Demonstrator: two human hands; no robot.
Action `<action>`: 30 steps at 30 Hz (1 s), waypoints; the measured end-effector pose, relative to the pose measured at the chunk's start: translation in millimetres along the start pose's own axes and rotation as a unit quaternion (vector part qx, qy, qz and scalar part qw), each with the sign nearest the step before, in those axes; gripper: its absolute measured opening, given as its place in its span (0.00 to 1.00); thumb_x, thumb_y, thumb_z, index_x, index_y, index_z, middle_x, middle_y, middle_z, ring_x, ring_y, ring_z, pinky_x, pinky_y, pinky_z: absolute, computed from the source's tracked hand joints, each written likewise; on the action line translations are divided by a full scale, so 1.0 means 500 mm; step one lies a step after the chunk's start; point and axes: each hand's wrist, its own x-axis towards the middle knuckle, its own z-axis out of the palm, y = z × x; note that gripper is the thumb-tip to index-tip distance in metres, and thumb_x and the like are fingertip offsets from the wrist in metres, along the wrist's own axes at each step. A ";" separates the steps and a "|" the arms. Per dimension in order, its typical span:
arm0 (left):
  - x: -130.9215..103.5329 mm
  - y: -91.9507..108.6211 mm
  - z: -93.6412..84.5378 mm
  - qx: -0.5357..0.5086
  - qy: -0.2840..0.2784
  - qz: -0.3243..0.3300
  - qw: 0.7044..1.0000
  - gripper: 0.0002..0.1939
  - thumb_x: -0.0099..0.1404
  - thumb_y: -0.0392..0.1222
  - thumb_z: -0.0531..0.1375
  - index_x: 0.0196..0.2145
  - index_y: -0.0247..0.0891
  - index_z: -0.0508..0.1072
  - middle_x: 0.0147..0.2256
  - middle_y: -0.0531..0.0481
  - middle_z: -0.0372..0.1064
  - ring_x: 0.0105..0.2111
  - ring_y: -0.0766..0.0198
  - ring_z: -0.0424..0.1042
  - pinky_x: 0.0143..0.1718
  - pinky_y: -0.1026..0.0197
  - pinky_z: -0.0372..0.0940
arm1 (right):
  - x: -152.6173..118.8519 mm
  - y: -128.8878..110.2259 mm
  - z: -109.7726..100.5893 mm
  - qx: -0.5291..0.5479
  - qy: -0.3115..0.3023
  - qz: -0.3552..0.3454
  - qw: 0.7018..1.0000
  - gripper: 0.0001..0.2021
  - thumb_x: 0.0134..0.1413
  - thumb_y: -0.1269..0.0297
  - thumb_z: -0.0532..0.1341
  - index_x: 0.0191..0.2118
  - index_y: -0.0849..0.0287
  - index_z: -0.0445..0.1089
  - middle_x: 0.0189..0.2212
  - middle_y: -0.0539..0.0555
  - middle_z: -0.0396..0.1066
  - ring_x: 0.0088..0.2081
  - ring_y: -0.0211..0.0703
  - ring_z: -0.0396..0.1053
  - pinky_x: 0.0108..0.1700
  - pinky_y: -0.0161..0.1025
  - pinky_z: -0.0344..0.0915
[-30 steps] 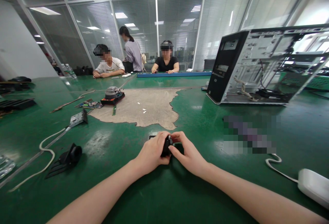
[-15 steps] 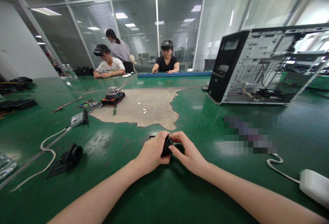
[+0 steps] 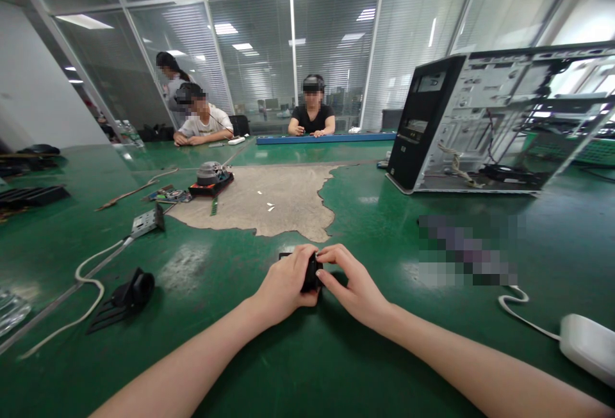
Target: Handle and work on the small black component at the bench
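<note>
Two bare hands meet over a green worktop (image 3: 269,367), near its front edge and in the middle of the view, working on a small black object (image 3: 312,274) that they partly hide. The left hand (image 3: 286,280) is closed around the object, its fingers wrapped over the top and side. The right hand (image 3: 358,285) comes in from the other side, fingers and thumb curved, their tips at the object's right edge; whether they pinch it or only touch it, I cannot tell. The step in hand looks like close fingertip handling of that edge, with the left hand as the steady support. The next move seems to call for a firm left grip and light, precise pressure from the right fingertips. Beyond the hands lies a tan, ragged-edged patch (image 3: 288,194), with a dark and red part topped by a grey round piece (image 3: 211,178) at its left. Farther left are a metal bracket (image 3: 145,221) and a black plastic part (image 3: 134,293). An open computer case (image 3: 468,111) stands at the right. Two people sit across the worktop.
</note>
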 end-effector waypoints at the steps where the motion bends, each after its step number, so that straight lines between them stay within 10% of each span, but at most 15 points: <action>1: 0.001 0.000 0.000 0.001 0.000 -0.001 1.000 0.31 0.47 0.34 0.57 0.49 0.41 0.49 0.46 0.46 0.57 0.43 0.56 0.63 0.40 0.55 0.62 | 0.001 0.001 0.001 0.007 -0.001 0.010 1.000 0.08 0.51 0.69 0.53 0.40 0.57 0.60 0.37 0.54 0.62 0.40 0.42 0.62 0.44 0.42 0.61; 30: 0.001 -0.004 0.004 -0.009 0.005 -0.013 1.000 0.33 0.45 0.34 0.57 0.49 0.42 0.49 0.47 0.46 0.56 0.45 0.55 0.63 0.41 0.54 0.62 | 0.001 -0.001 0.001 0.022 0.001 0.007 1.000 0.09 0.48 0.71 0.55 0.38 0.57 0.62 0.38 0.53 0.65 0.41 0.43 0.63 0.45 0.44 0.60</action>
